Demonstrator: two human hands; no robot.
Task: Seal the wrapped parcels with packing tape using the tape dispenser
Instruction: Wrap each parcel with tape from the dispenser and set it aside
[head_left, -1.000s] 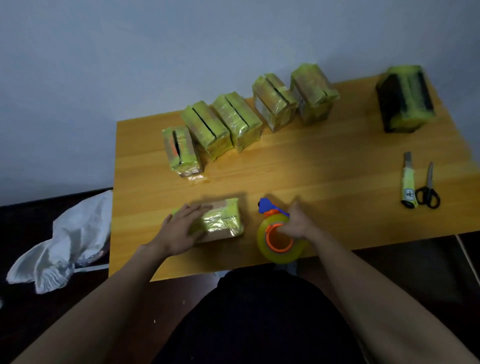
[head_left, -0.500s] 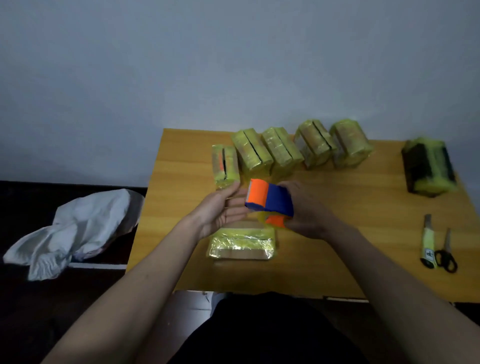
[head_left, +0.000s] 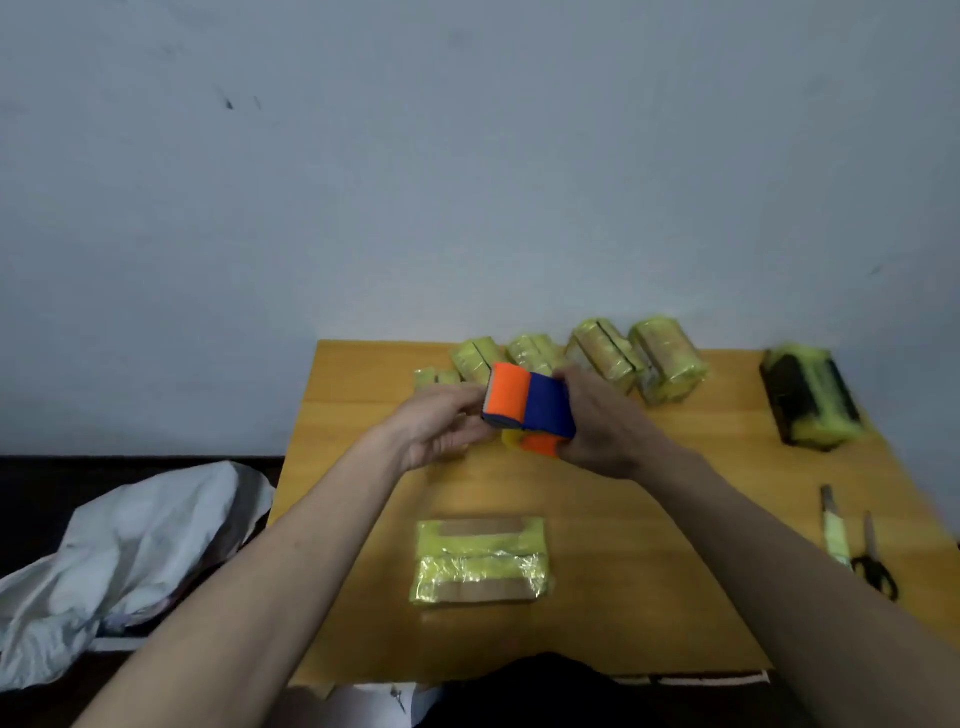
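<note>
The orange-and-blue tape dispenser (head_left: 530, 408) is held above the wooden table (head_left: 363, 457) between both hands. It is gripped from 3 o'clock by the right hand (head_left: 605, 423), fingers curled round its blue end; at 9 o'clock the left hand (head_left: 441, 428) touches the orange end, though whether a tape end is pinched there cannot be told. A yellow-wrapped parcel (head_left: 480, 561) lies flat at 6 o'clock, well apart from the hands. A row of wrapped parcels (head_left: 613, 356) stands at 12 o'clock, partly hidden by the dispenser. A utility knife (head_left: 834, 535) and scissors (head_left: 875, 558) lie at 4 o'clock. No writing is legible.
</note>
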